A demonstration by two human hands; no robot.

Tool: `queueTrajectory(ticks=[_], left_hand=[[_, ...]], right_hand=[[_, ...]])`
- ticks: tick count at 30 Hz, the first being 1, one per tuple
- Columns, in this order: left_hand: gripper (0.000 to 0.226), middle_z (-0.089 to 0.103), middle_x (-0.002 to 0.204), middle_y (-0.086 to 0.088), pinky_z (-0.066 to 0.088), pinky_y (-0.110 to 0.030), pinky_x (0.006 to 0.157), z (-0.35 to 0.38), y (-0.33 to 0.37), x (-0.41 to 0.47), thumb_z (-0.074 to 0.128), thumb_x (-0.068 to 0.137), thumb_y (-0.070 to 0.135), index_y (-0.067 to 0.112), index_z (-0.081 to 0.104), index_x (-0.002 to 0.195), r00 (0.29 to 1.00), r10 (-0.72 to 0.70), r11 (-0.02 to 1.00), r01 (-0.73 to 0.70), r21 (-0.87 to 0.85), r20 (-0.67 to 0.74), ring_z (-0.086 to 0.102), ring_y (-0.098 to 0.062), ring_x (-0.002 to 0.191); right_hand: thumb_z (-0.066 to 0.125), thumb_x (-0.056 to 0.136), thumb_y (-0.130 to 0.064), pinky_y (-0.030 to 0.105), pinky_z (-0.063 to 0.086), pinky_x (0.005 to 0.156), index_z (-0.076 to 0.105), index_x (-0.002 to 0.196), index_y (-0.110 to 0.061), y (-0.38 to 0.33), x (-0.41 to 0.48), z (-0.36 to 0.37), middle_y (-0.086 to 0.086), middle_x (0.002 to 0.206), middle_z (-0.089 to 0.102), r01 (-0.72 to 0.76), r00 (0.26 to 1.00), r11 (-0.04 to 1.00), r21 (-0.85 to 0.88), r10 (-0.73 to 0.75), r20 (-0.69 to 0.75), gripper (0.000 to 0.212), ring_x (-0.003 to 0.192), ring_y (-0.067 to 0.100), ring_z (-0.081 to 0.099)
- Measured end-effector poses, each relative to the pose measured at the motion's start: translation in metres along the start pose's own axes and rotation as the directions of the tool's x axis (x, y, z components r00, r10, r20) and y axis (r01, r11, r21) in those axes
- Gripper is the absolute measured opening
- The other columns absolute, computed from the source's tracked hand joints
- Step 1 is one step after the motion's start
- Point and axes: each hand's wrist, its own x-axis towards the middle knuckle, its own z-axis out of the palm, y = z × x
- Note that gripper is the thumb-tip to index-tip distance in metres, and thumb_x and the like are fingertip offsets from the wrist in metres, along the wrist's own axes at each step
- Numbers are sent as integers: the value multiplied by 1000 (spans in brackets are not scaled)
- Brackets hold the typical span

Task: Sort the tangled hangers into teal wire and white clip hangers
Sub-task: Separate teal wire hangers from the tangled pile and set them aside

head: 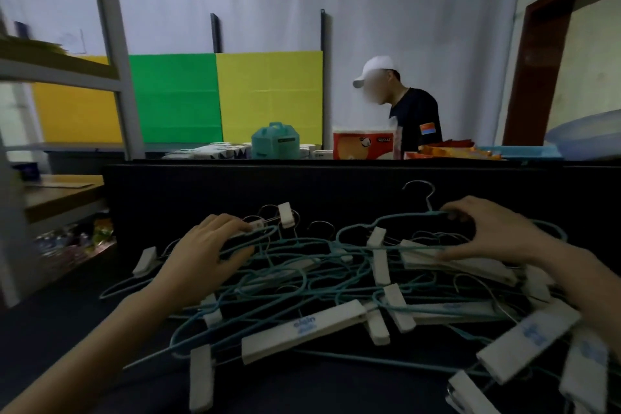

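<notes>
A tangled heap of teal wire hangers [295, 265] and white clip hangers [304, 329] lies on a dark table [84, 339] right in front of me. My left hand [208, 245] lies on the left side of the heap, its fingers curled over teal wires and a white clip bar. My right hand [494, 228] is at the back right of the heap. Its fingers grip the neck of a teal wire hanger [386, 220] whose metal hook stands up behind, and the thumb touches a white clip hanger bar [457, 264].
A black upright panel [336, 185] closes the far side of the table. Behind it are boxes, a teal container [275, 141] and a person in a white cap [403, 104]. A metal shelf rack [111, 54] stands at the left.
</notes>
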Motion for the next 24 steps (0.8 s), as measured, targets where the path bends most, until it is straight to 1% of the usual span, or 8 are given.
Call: queueTrajectory(ticks=[3,5,7,8,11,14,19,24], left_hand=[[80,46,115,20,37,-21,87,-15,-22,-29,28,67,85,31,53,119,995,-78,996,79,-30,59,43,-2,108],[95,42,118,22,37,-22,91,-21,-33,-50,20,56,95,33,51,121,986,-147,988,150,-33,81,41,0,110],[97,35,122,25,34,-18,96,-25,-36,-70,23,52,96,37,45,126,965,-209,977,214,-13,156,37,4,114],[98,30,124,28,31,-16,98,-26,-36,-79,25,50,96,40,39,130,948,-233,971,241,-11,218,33,6,116],[101,14,133,34,24,-20,109,-25,-36,-99,28,47,98,51,16,136,894,-251,960,278,-20,372,19,9,126],[97,7,134,37,24,-20,109,-24,-40,-114,37,50,94,56,4,133,883,-270,949,310,-46,385,16,11,126],[82,10,133,44,28,-16,108,-20,-47,-128,27,54,94,59,13,127,929,-197,973,225,-54,315,19,14,128],[74,28,130,40,30,-10,104,-28,-45,-125,42,59,87,55,28,125,951,-182,966,221,-137,249,27,18,124]], right_hand=[[49,36,-88,30,45,87,42,132,-28,2,-5,-12,-13,111,46,16,996,1000,-17,-18,-87,113,101,9,48],[46,32,-97,32,45,89,44,129,-30,4,-6,-17,-19,106,47,39,991,999,7,-38,-128,119,98,8,50],[42,21,-101,35,45,90,46,127,-29,5,-5,-18,-23,103,47,60,989,997,44,-53,-140,128,97,10,51],[42,18,-101,37,46,90,48,126,-28,6,-3,-17,-20,103,49,65,988,996,58,-56,-146,131,97,12,52],[42,16,-101,41,46,90,50,126,-26,1,-1,-10,-13,105,51,85,988,994,74,-74,-139,134,97,16,52],[41,17,-102,42,46,91,49,128,-26,-4,3,-3,-11,108,50,102,991,993,54,-96,-97,134,99,16,52],[40,13,-102,44,44,93,49,128,-25,-13,9,3,-5,112,51,118,991,990,74,-113,-76,139,102,20,51],[39,10,-102,46,44,95,49,125,-26,-14,13,5,-2,113,51,135,988,988,79,-129,-81,138,103,22,52]])
